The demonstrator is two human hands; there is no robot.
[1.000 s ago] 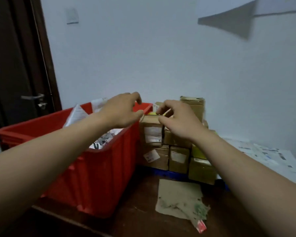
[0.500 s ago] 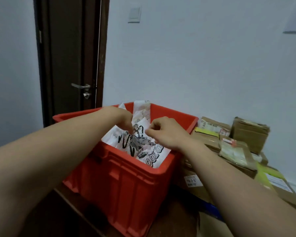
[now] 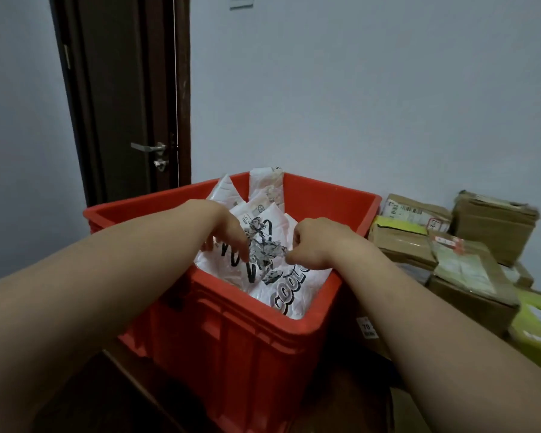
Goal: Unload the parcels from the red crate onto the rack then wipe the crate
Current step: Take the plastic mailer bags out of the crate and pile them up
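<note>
Both your hands are down inside the red plastic crate, which sits on a dark wooden surface in the near middle of the scene. On top of the load lies a white plastic mailer bag with a black cartoon print, tilted up against the crate's near wall.

Your left hand reaches in from the left with its fingers curled downward, pinching the bag's upper left part. Your right hand is bunched almost into a fist, its fingertips nipping the bag's right edge. Neither hand holds anything else.

Further white mailer bags stand upright behind the printed one, leaning on the crate's far wall and poking above its rim.

To the right of the crate, just beside it, is a pile of brown cardboard boxes, some with shipping labels, and a yellow-green box at the near right edge. Far left, a dark wooden door with a metal lever handle stands shut in the pale wall.
</note>
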